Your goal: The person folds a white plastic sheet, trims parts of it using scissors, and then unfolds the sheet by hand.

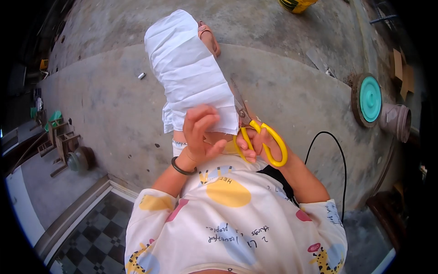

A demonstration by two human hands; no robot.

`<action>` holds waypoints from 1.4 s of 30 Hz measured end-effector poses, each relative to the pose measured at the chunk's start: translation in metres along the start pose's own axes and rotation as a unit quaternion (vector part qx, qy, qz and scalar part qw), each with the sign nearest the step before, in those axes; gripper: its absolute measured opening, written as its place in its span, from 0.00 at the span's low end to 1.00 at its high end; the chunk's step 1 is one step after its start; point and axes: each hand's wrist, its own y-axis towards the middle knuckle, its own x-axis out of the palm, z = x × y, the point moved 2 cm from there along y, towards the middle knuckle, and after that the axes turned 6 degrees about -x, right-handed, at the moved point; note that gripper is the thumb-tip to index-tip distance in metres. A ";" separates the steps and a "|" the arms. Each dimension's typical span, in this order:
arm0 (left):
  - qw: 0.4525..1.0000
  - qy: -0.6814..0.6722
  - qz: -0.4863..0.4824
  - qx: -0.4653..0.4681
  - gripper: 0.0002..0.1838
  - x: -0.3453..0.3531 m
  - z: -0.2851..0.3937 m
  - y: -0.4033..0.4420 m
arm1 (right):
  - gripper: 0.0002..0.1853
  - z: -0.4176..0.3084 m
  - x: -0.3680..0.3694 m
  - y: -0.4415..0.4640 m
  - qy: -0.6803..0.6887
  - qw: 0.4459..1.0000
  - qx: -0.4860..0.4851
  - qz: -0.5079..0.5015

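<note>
A white cloth (189,64) with creases lies over my lap and legs, its near edge close to my hands. My right hand (260,141) grips a pair of scissors (279,144) with yellow handles, fingers through the loops. Their dark, worn blades point away from me beside the cloth's right edge and look slightly parted. My left hand (198,134) is raised over the near left part of the cloth. Its fingers are bent, the thumb stands apart from them, and I see nothing held there. A dark bangle circles the left wrist.
Around me spreads a concrete floor (123,114) with a small white cylinder (142,76) on it. To the right are a round turquoise lid (370,98), a bucket (396,122) and a black cable (345,169). Wooden stools (59,144) stand at left, a yellow bucket (296,5) ahead.
</note>
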 end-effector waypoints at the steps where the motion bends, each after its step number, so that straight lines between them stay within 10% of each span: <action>1: 0.999 -0.026 0.024 -0.029 0.14 -0.006 -0.001 0.003 | 0.31 0.002 0.001 0.001 0.002 1.000 0.003 0.002; 6: 0.962 0.268 0.054 0.018 0.26 -0.008 -0.024 0.048 | 0.28 0.014 0.000 0.010 0.043 0.998 0.017 -0.030; 12: 0.950 0.308 0.018 -0.045 0.30 0.010 -0.035 0.049 | 0.30 0.016 0.006 0.012 -0.004 0.999 -0.038 0.005; 42: 0.969 0.237 0.041 -0.051 0.36 0.013 -0.041 0.044 | 0.42 0.003 -0.003 0.039 0.034 0.996 0.017 -0.080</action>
